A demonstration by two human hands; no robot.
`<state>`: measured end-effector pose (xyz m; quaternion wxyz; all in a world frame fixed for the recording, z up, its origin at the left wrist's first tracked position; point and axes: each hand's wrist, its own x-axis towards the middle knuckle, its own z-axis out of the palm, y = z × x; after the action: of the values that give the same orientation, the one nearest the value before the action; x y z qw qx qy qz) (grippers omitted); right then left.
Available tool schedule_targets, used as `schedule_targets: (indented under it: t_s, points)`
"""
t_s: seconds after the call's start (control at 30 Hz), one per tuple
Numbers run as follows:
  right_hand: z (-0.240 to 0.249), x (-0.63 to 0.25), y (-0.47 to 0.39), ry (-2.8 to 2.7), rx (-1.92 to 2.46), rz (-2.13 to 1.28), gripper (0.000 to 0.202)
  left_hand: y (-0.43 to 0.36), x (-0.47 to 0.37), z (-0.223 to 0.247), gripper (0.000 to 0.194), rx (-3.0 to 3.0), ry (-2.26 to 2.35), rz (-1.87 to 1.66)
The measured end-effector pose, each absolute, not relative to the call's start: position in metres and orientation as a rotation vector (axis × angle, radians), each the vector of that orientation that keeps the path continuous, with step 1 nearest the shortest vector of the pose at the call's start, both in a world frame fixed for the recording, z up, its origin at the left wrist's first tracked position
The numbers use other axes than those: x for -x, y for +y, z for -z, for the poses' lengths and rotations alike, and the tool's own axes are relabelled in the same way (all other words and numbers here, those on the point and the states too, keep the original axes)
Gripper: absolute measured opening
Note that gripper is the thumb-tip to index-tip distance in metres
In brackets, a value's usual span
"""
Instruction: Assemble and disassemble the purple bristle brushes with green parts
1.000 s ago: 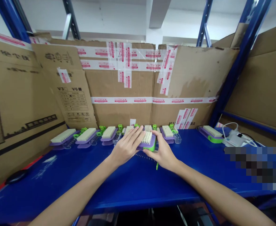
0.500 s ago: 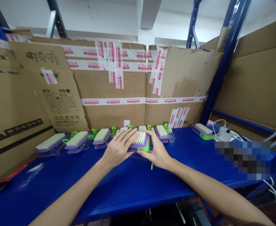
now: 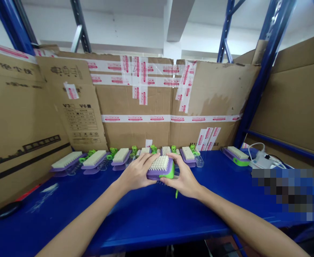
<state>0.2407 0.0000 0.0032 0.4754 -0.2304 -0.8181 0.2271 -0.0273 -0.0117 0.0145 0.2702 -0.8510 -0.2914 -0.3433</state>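
Note:
Over the middle of the blue shelf I hold a double-sided pet brush (image 3: pixel 159 163) between both hands. Its cream bristles face up, the body is purple with a green end, and thin metal pins point down from its underside. My left hand (image 3: pixel 137 172) is closed round the left side, fingers across the top edge. My right hand (image 3: pixel 185 177) grips the green end, with the thumb along the near side. A small green part (image 3: pixel 176 193) sticks out below my right hand; where it attaches is hidden.
Several similar brushes (image 3: pixel 94 159) with green parts and clear plastic pieces line the back of the blue shelf (image 3: pixel 146 221). Another brush (image 3: pixel 235 156) lies at the right beside a white power strip (image 3: pixel 261 160) with cables. Taped cardboard (image 3: pixel 135 132) walls the back.
The view has shifted, so the scene sits slightly lower and further right. My left fingers have drawn back a little, uncovering more bristles. Both hands still hold the brush.

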Motion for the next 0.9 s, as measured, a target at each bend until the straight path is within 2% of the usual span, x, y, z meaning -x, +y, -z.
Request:
schedule_targets:
  t_s: [0.43, 0.9]
  points:
    - [-0.008, -0.244, 0.008, -1.999, 0.496, -0.93, 0.088, -0.013, 0.023, -0.008, 0.097, 2.346, -0.755, 0.974]
    - [0.0, -0.241, 0.008, -2.07, 0.636, -0.572, 0.077, -0.018, 0.008, 0.0, 0.095, 2.219, -0.983, 0.824]
